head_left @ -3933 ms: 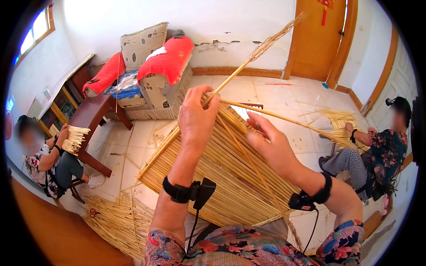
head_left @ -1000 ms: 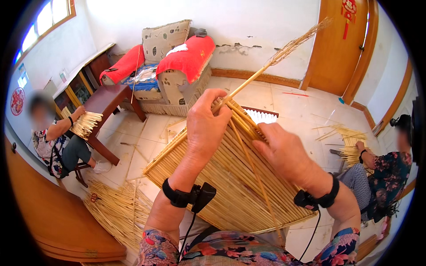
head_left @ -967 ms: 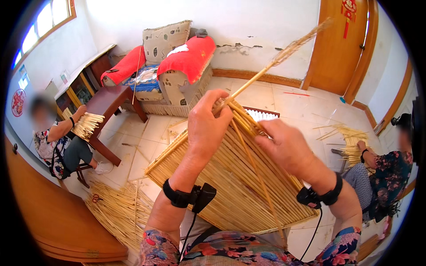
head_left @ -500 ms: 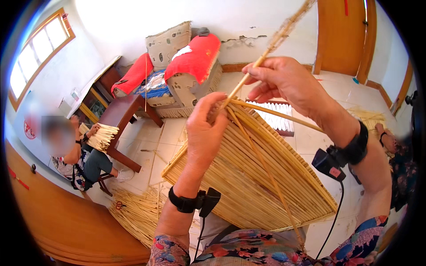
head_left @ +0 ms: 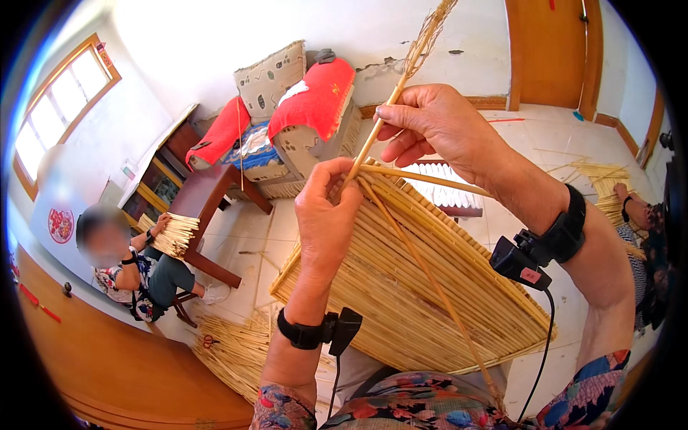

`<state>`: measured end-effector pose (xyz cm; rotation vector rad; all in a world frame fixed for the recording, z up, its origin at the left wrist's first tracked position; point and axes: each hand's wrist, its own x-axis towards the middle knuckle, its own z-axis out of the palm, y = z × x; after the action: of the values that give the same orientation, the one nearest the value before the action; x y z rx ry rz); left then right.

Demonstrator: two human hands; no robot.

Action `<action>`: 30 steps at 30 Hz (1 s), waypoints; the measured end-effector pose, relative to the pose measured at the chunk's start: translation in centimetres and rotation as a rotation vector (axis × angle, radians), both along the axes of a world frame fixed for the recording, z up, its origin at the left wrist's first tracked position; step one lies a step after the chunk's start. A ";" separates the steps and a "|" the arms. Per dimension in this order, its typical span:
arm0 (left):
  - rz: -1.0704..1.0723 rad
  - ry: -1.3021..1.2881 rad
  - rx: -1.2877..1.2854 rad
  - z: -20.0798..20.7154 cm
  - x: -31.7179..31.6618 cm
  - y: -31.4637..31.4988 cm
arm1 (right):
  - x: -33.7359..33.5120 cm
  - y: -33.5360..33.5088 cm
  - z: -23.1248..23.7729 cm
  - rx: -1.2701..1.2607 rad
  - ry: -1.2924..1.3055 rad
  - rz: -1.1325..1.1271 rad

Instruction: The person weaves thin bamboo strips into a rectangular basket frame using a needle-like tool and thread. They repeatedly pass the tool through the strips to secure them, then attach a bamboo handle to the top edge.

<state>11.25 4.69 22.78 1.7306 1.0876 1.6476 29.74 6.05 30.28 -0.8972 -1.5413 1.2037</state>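
Patterned armchair (head_left: 295,152) w/ red covers (head_left: 315,104) on both arms, a beige cushion (head_left: 272,79) propped vs. its back & blue cloth (head_left: 252,155) on its seat. Sm. dk grey item (head_left: 326,55) atop its R side. Brown table (head_left: 204,197) in front & L of it. Glass-door cabinet (head_left: 163,183) L of armchair; window (head_left: 69,93) farther L, higher up. R of armchair: cracked plaster (head_left: 388,67), then brown door (head_left: 548,64).
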 end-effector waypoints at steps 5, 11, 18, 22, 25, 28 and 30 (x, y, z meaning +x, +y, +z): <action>0.006 0.016 -0.015 -0.1 0.0 0.0 | 0.0 -0.1 -0.6 0.005 0.032 -0.005; -0.004 0.004 -0.006 -0.3 0.1 0.1 | 0.1 -0.4 -0.6 0.002 0.042 -0.014; 0.031 0.007 0.010 -0.3 0.6 0.4 | 0.2 -0.3 -1.0 0.003 0.074 -0.009; 0.097 0.026 0.029 -0.2 1.0 0.1 | 0.1 -0.5 -1.0 0.008 0.079 0.000; 0.145 0.069 0.097 -0.6 1.0 0.2 | 0.1 -0.5 -0.9 0.000 0.067 -0.003; 0.156 0.061 0.132 -1.1 1.2 0.2 | 0.1 -0.4 -1.1 -0.005 0.050 -0.019; 0.145 0.038 0.151 -1.2 1.4 0.4 | 0.3 -0.4 -1.2 0.004 0.038 -0.024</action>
<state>12.68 5.10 21.57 1.8211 1.1564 1.8344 30.04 5.63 29.09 -0.8830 -1.4981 1.1940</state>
